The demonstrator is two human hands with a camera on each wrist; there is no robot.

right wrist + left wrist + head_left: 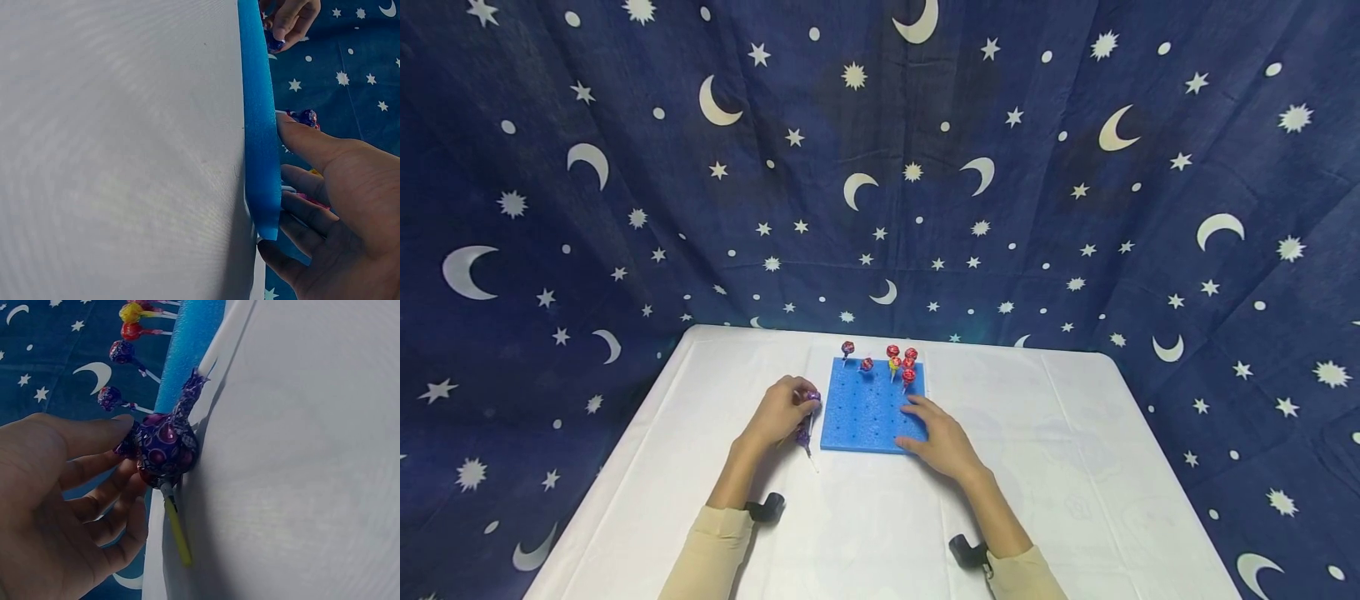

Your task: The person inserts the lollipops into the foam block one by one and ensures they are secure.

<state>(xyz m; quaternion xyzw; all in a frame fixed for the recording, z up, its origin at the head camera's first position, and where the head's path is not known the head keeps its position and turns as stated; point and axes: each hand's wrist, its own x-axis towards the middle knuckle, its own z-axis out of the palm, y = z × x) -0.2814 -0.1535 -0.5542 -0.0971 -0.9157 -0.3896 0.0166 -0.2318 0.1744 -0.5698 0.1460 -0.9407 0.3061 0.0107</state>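
My left hand (781, 410) is just left of the blue foam board (857, 417). Its thumb and fingertips pinch a purple-wrapped lollipop (812, 397), mostly hidden behind another in the left wrist view. That other purple lollipop (165, 447) lies on the table close below the fingers, its white stick angled away. Beside it, a yellow stick (178, 531) shows from a partly covered lollipop. My right hand (943, 440) rests at the board's right edge, fingers spread and thumb over the top, holding no lollipop.
Several red lollipops (910, 377) and one yellow lollipop (894, 364) stand in the board's back right holes. Two purple-and-red lollipops (847, 347) stand along its back left. A white cloth (1075, 467) covers the table, and a starry blue curtain (910, 217) hangs around it.
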